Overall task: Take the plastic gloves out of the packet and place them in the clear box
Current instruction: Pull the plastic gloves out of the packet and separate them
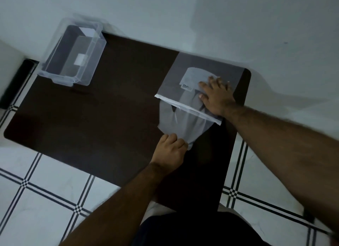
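A frosted packet (pixel 172 77) with a white zip strip lies at the far right of the dark table (pixel 113 108). My right hand (pixel 217 95) rests flat on it with fingers spread, pinning it down. Thin translucent plastic gloves (pixel 170 121) stick halfway out of the packet's mouth toward me. My left hand (pixel 171 150) is pinched shut on the gloves' near end. The clear box (pixel 73 53) stands open and empty at the table's far left corner, well away from both hands.
A pale wall runs behind the table. White floor tiles with black line borders surround it, and the table's near edge is close to my body. A dark object (pixel 16 80) stands by the wall at the left.
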